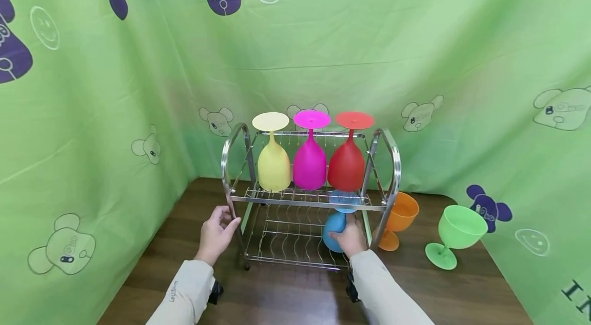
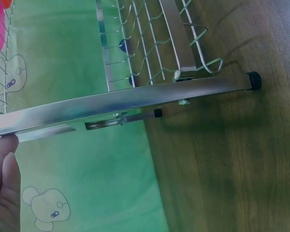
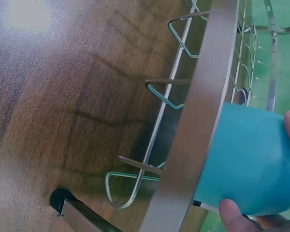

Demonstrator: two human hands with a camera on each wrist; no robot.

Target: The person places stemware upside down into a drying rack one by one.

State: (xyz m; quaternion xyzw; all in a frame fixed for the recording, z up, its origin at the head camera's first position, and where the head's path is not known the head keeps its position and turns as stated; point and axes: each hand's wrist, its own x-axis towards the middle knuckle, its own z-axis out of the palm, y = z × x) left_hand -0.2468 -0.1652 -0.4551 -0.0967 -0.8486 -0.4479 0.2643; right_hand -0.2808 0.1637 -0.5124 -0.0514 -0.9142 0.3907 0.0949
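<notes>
A two-tier metal dish rack [image 1: 295,263] stands on the wooden table. My right hand [image 1: 352,237] grips a blue goblet [image 1: 333,230], held upside down at the right end of the lower tier, its base up under the top tier's front rail. In the right wrist view the blue bowl [image 3: 251,159] sits behind the rack's front bar, thumb and fingers around it. My left hand [image 1: 217,232] touches the rack's left front post with its fingertips. On the top tier, yellow [image 1: 274,166], magenta [image 1: 310,165] and red [image 1: 347,166] goblets stand upside down in a row.
Right of the rack an orange goblet [image 1: 402,212] stands upright, partly behind the right post. Farther right is a green goblet [image 1: 461,227], also on its base. A green printed cloth [image 1: 295,48] hangs behind and at both sides of the table [image 1: 277,294].
</notes>
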